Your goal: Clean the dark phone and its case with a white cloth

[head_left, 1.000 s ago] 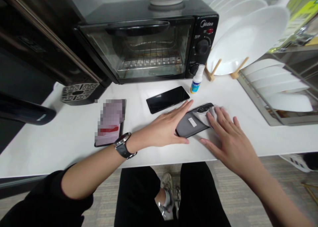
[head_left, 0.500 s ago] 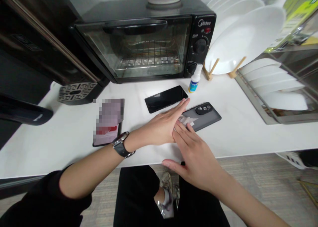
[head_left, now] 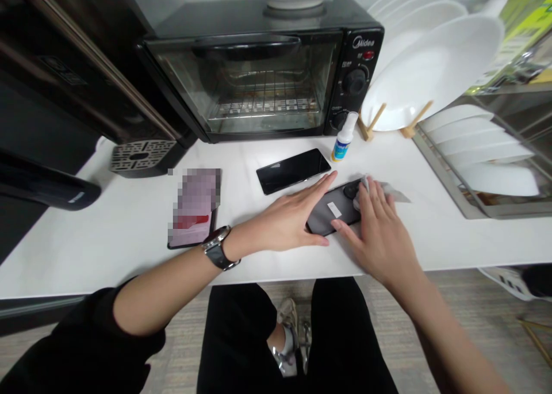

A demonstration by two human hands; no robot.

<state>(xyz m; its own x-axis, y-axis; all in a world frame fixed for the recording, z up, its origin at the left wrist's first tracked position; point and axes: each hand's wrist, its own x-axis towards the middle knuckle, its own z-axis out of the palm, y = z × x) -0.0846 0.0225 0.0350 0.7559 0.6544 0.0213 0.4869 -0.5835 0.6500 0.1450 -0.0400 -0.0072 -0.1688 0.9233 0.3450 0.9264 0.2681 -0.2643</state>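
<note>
A dark grey phone (head_left: 321,217) lies back up on the white counter, with a small white label and round camera rings. My left hand (head_left: 287,218) braces its left end, thumb and fingers on either side of it. My right hand (head_left: 382,233) presses a thin pale wipe (head_left: 397,194) onto the camera end, its fingers covering part of the lenses. Just behind lies a second phone (head_left: 293,171) with a black screen. A small spray bottle (head_left: 344,140) with a blue and yellow label stands close by.
A third phone (head_left: 196,201), its screen lit and blurred, lies left beside my watch (head_left: 218,249). Behind stands a black toaster oven (head_left: 263,89). White plates (head_left: 435,66) fill a wooden rack, and more dishes sit in a metal drainer (head_left: 470,207). A black machine (head_left: 146,158) is at left.
My right hand has slid right with the wipe along the phone, from near my left hand to the camera end. The label is now uncovered. My left hand stays at the left end.
</note>
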